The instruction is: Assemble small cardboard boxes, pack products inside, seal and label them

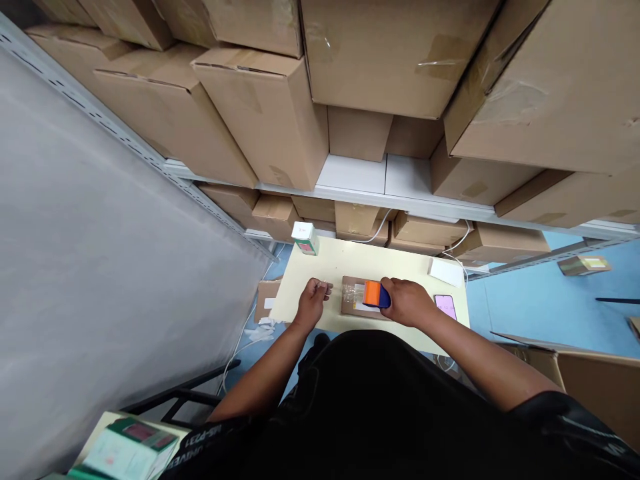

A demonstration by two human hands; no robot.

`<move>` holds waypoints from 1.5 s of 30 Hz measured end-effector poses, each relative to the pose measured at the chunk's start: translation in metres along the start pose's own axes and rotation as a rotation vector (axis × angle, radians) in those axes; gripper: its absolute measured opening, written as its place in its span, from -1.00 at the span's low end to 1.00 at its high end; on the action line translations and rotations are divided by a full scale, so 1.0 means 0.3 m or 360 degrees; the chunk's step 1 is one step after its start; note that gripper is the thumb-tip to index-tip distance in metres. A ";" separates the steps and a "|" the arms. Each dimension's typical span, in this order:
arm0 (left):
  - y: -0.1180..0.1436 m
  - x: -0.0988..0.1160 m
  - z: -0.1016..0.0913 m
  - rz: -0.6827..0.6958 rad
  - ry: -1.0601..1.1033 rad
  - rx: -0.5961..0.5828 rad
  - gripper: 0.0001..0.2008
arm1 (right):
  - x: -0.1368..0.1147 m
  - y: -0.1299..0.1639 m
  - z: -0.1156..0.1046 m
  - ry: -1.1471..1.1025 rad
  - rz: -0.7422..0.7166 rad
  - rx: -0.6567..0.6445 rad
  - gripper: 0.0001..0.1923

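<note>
Your right hand point(407, 301) has its fingers clamped on the orange and blue plastic tape dispenser point(376, 295), which rests on top of the small flat brown cardboard parcel point(356, 300) lying on the pale yellow surface point(345, 263) just in front of you. Your left hand point(313, 301) sits a little to the left of the parcel, its fingers pinched together on what looks like the free end of clear tape — too fine to make out for certain. A shiny strip already lies across the parcel between your two hands, so by my reading the sealing is under way but not finished: the tape isn't cut yet. Beyond your left fingers stands a small white and green box point(305, 238); just right of your right hand lies a phone with a pink screen point(445, 306).
</note>
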State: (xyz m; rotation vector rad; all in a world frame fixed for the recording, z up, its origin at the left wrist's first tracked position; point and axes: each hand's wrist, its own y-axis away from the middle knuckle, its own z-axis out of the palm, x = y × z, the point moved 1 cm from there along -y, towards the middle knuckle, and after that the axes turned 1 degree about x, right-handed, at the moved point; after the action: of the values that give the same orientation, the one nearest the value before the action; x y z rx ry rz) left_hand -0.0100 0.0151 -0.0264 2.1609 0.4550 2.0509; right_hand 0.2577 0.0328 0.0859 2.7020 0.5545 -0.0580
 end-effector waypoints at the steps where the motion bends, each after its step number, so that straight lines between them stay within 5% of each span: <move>1: -0.004 -0.030 0.007 -0.0039 0.0020 0.0039 -0.58 | -0.004 -0.003 0.000 0.0016 0.0002 -0.0013 -0.59; 6: -0.004 -0.182 0.075 -0.0227 0.0101 0.0094 -0.61 | -0.024 -0.014 0.002 0.0076 -0.0013 -0.0064 -0.58; 10: 0.002 -0.227 0.119 -0.0138 -0.0384 0.0056 -0.66 | -0.038 -0.023 0.004 0.0106 -0.0015 -0.0070 -0.57; 19: -0.090 -0.189 0.120 -0.0006 -0.0886 -0.0082 -0.79 | -0.033 -0.037 0.004 0.0108 0.0042 -0.0057 -0.57; 25: -0.127 -0.078 0.041 0.0447 -0.1125 -0.0151 -0.41 | -0.034 -0.045 0.004 0.0073 0.0029 -0.0078 -0.57; 29: -0.097 0.016 0.031 0.0892 -0.1105 -0.0656 -0.14 | -0.037 -0.047 0.004 0.0045 0.0027 -0.0052 -0.57; 32: -0.085 0.021 0.075 0.0926 -0.1233 -0.0946 0.14 | -0.038 -0.047 0.006 0.0051 0.0036 -0.0043 -0.55; 38: -0.085 -0.050 0.164 0.0958 -0.1504 -0.0803 0.22 | -0.041 -0.047 0.000 0.0057 0.0086 -0.0092 -0.52; 45: -0.106 -0.060 0.163 0.1058 -0.1679 -0.0776 0.18 | -0.038 -0.068 -0.020 0.0018 0.0121 -0.0139 -0.55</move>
State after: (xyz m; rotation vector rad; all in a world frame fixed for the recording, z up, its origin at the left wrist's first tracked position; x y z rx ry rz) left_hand 0.0339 0.0453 -0.0562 2.7731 -0.8606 0.7085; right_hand 0.2392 0.0481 0.0856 2.6367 0.4464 0.0015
